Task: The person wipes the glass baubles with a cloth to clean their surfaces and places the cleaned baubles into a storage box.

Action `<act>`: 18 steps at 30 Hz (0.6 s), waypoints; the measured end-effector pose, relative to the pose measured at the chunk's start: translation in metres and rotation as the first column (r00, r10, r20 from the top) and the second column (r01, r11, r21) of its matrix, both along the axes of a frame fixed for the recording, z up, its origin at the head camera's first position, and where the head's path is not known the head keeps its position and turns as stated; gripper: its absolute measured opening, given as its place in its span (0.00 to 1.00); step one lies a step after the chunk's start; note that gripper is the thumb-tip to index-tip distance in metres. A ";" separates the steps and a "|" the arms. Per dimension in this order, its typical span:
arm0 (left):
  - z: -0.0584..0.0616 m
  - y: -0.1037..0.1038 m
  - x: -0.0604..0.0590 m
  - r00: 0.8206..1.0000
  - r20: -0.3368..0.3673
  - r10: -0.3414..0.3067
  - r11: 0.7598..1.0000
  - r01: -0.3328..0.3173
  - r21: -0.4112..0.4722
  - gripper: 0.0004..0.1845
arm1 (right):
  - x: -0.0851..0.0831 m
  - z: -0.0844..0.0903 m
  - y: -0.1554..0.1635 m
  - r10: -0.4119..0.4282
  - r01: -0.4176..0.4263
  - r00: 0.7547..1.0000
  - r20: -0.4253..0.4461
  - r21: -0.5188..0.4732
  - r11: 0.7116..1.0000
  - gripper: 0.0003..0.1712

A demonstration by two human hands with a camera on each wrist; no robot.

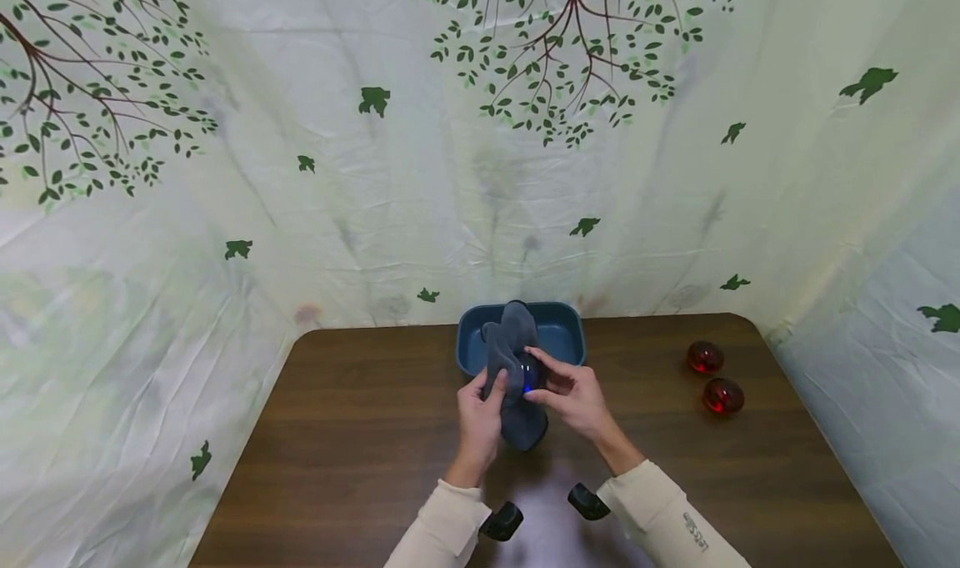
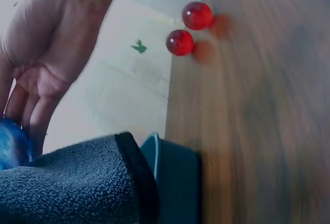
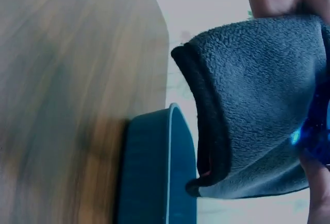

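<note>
Both hands meet above the wooden table (image 1: 360, 434), just in front of a dark blue tray (image 1: 562, 334). My left hand (image 1: 480, 409) grips a grey fleece cloth (image 1: 510, 343), which drapes up over the tray's rim and hangs down below the hands. The fingertips of my right hand (image 1: 573, 397) pinch a shiny blue ball (image 1: 529, 376) against the cloth. In the left wrist view the cloth (image 2: 67, 183) lies below the blue ball (image 2: 10, 147), with fingers on the ball. The right wrist view shows the cloth (image 3: 258, 95) wrapped partly round the ball (image 3: 317, 131).
Two red glossy balls (image 1: 705, 357) (image 1: 723, 395) lie on the table at the right, also in the left wrist view (image 2: 196, 15) (image 2: 180, 42). The tray (image 2: 175, 177) (image 3: 154, 167) stands at the table's far edge. A leaf-print sheet hangs behind and to both sides.
</note>
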State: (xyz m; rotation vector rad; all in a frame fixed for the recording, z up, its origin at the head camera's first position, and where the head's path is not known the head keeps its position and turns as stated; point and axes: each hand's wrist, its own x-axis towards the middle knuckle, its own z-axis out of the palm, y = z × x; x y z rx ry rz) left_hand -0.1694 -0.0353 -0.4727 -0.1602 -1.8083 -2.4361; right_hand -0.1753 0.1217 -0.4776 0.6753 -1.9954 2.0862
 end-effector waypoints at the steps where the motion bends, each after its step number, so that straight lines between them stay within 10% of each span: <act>1: 0.000 0.000 0.000 1.000 -0.023 0.000 1.000 0.000 -0.014 0.18 | 0.000 0.000 0.000 -0.012 0.012 1.000 0.021 0.008 1.000 0.32; 11: -0.002 -0.001 0.001 0.966 -0.256 0.025 0.949 -0.103 -0.297 0.22 | 0.006 0.005 -0.008 -0.127 0.148 0.938 0.322 -0.040 0.988 0.22; 18: 0.003 -0.002 -0.001 0.998 -0.048 0.041 0.998 -0.043 -0.041 0.19 | 0.004 0.001 0.000 -0.012 0.003 0.989 0.147 0.058 0.998 0.29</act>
